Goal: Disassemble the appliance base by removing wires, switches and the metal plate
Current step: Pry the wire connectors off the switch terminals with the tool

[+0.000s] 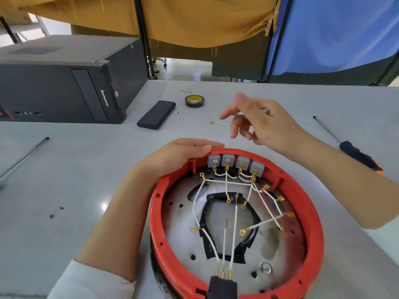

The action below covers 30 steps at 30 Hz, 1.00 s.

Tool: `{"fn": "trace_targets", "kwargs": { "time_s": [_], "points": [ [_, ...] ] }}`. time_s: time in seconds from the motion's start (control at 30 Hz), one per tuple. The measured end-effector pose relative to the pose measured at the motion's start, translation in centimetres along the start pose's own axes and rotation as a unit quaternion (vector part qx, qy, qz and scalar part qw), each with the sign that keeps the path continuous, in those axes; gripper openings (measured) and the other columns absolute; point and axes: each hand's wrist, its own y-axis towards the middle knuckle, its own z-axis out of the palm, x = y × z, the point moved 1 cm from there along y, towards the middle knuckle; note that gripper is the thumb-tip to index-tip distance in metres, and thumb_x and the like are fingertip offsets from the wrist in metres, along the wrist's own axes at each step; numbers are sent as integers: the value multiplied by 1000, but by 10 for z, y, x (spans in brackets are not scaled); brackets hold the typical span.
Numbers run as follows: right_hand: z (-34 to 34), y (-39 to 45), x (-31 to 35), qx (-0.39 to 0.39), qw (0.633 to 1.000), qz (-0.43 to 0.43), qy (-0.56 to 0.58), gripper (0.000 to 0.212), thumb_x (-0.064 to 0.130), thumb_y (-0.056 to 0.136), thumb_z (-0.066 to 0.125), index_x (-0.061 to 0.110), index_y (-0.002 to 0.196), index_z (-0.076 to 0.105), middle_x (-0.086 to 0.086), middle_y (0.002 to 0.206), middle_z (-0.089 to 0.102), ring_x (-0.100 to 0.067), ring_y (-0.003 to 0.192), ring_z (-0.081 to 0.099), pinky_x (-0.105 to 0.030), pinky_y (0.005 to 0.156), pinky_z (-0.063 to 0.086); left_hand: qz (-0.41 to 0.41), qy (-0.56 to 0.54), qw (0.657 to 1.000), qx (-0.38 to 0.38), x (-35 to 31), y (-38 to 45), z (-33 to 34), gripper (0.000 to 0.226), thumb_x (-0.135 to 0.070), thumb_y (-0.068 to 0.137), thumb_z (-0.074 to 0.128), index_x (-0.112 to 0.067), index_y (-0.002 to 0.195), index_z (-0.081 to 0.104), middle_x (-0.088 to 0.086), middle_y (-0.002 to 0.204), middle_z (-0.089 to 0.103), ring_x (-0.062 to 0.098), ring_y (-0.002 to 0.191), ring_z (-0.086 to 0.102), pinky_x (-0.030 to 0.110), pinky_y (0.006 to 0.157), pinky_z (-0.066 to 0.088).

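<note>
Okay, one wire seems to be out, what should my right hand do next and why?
Probably let go of the loose white wire onto the table and reach back for another. The right hand holds it over the table, clear of the red base, while more wires remain on the grey switches. The left hand steadies the rim.

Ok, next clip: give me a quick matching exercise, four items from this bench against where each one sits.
Items:
1. tape roll
2. orange-handled screwdriver
3. grey switches
4. computer tower

Places:
A. inside the red base, at its far rim
B. far left of the table
C. beyond the right hand
D. table's right side

Pairs: 1-C, 2-D, 3-A, 4-B
</note>
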Motion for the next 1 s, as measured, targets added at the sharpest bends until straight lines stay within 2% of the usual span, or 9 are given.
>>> {"fn": "trace_targets", "kwargs": {
  "time_s": [0.1,0.23,0.37,0.5,0.63,0.83,1.0],
  "points": [
    [8,-14,12,45,998,36,18,63,63,89,28,23,82,76,1,59,59,-16,50,41,-14,39,30,-12,-24,999,-28,-1,-7,-5,29,-10,97,43,-9,118,63,5,104,72,15,96,69,16,74,52],
    [23,-18,0,30,997,53,-44,49,52,90,48,15,72,75,5,46,53,-2,39,42,-9,41,32,-9,-9,998,-66,0,-12,-11,32,-11,97,43,-7,123,60,15,117,67,26,109,63,27,89,52],
    [27,-8,-8,-7,995,48,-89,46,43,96,46,16,68,69,6,41,52,-3,38,46,-11,44,36,-21,-2,997,-76,0,-12,-11,32,-12,96,44,-9,125,59,14,118,66,26,111,63,31,93,50],
    [26,0,-15,-74,991,16,-108,37,34,95,50,15,63,47,7,40,51,-3,38,46,-13,45,38,-26,-18,996,-79,0,-13,-11,31,-13,96,45,-11,123,61,12,115,68,23,107,65,24,83,54],
    [24,-5,-26,-130,990,11,-60,39,26,94,52,7,61,42,2,42,43,-7,38,38,-19,43,36,-31,-43,996,-75,1,-12,-11,31,-12,96,45,-11,122,62,11,113,69,22,102,67,21,74,54],
    [30,-7,-27,-94,984,-16,-152,40,35,95,49,11,64,41,-6,56,48,-7,48,42,-21,50,37,-20,-40,996,-77,0,-12,-11,29,-11,96,46,-11,119,64,7,109,71,16,97,69,17,70,53],
    [32,-8,-27,-94,979,-47,-173,40,38,95,48,10,68,44,-13,61,55,-21,59,52,-30,57,41,-14,-45,996,-76,0,-12,-10,29,-10,96,46,-10,118,64,7,107,72,17,96,69,17,70,53]
  ]
}}
